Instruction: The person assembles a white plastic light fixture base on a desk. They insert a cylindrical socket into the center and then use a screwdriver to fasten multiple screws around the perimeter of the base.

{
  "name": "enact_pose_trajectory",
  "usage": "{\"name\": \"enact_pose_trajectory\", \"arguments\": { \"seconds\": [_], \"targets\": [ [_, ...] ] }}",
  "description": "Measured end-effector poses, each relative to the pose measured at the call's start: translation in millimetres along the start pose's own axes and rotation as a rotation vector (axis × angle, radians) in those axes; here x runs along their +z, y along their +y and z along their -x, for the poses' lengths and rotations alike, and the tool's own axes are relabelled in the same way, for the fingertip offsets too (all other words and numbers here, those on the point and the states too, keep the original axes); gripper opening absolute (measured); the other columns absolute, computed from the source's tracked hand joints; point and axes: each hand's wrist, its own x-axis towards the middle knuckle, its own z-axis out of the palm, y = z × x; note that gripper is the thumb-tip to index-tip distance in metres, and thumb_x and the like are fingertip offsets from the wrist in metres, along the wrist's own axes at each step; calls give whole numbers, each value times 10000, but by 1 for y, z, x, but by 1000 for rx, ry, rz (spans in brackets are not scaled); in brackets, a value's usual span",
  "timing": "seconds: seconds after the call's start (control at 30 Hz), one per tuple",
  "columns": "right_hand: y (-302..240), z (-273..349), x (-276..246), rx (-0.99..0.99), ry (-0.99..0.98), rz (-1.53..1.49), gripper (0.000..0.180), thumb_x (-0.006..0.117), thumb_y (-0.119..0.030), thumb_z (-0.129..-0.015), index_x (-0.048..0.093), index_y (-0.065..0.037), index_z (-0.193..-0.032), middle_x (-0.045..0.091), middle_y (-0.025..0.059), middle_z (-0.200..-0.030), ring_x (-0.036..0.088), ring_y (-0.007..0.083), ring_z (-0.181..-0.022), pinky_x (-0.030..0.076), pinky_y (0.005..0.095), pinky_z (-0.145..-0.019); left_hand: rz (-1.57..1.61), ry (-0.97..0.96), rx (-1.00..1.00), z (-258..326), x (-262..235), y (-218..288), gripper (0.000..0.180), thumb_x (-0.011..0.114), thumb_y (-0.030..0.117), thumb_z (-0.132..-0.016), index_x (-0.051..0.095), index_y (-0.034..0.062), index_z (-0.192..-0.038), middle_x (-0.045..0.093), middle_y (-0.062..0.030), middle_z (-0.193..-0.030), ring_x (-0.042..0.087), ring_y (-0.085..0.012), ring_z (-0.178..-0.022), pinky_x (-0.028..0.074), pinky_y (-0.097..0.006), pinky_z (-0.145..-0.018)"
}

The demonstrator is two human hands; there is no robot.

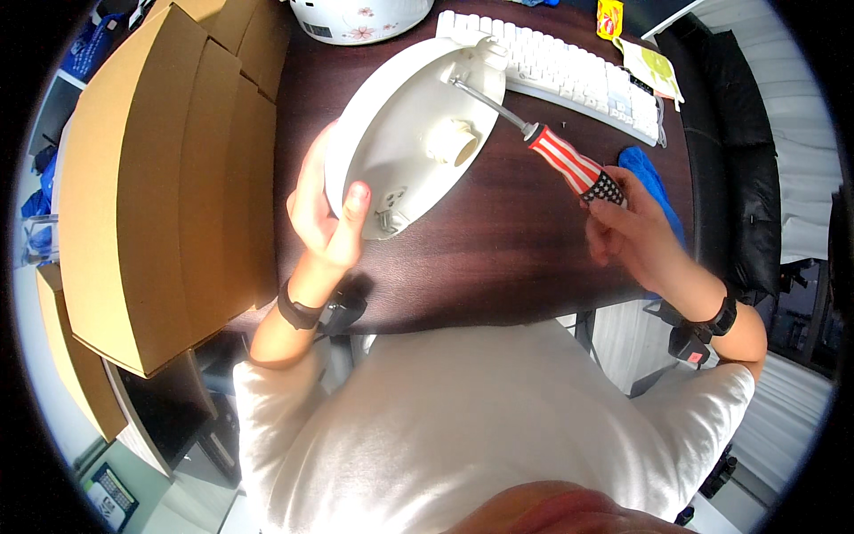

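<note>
My left hand is closed on the left rim of a white oval plastic shell, its thumb over the lower edge. The shell is tilted up above the table with its hollow inner side showing. A short cream-coloured round collar stands out from its middle, and small metal parts sit near its lower end. In my right hand is a screwdriver with a red and white striped handle and a starred dark end. Its tip meets the shell near the upper end; the exact contact is too small to make out.
Behind the shell lies a white keyboard, with a white flower-patterned appliance to its left. Large cardboard boxes line the left side of the dark wooden table. A blue cloth lies beside my right hand, and a yellow packet farther back.
</note>
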Motion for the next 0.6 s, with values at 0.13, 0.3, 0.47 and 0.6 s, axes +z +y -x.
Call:
{"name": "enact_pose_trajectory", "arguments": {
  "seconds": [0.13, 0.3, 0.47, 0.6],
  "targets": [
    [12, -7, -19, -69, -108, 4, 299, 431, -333, -942, 496, -45, -993, 484, 33, -690, 479, 114, -536, 396, 267, -501, -43, 2, 45, 1, -1, -1, 631, 566, 352, -845, 397, -113, -1237, 495, -204, -1192, 486, -256, -1090, 359, -360, -943],
    [14, -10, -26, 208, -345, -378, 328, 420, -374, -941, 490, -54, -955, 473, 36, -669, 455, 133, -491, 387, 288, -501, -46, 43, 131, -2, 3, -4, 524, 559, 274, -854, 457, -120, -1184, 571, -226, -1096, 570, -271, -1006, 423, -341, -881],
    [3, -4, -4, 109, -37, -109, 440, 324, -459, -950, 486, -50, -925, 453, 26, -604, 422, 138, -444, 378, 284, -479, -83, 31, 133, -2, 0, -1, 522, 558, 270, -854, 455, -120, -1185, 571, -227, -1095, 573, -275, -1004, 426, -342, -878],
    [17, -9, -25, 58, -187, -79, 449, 295, -467, -954, 477, -57, -940, 471, 29, -630, 451, 144, -470, 385, 275, -464, -83, 31, 151, -4, 2, -2, 527, 557, 280, -859, 454, -121, -1185, 571, -230, -1093, 575, -278, -1002, 430, -344, -874]
  ]
}}
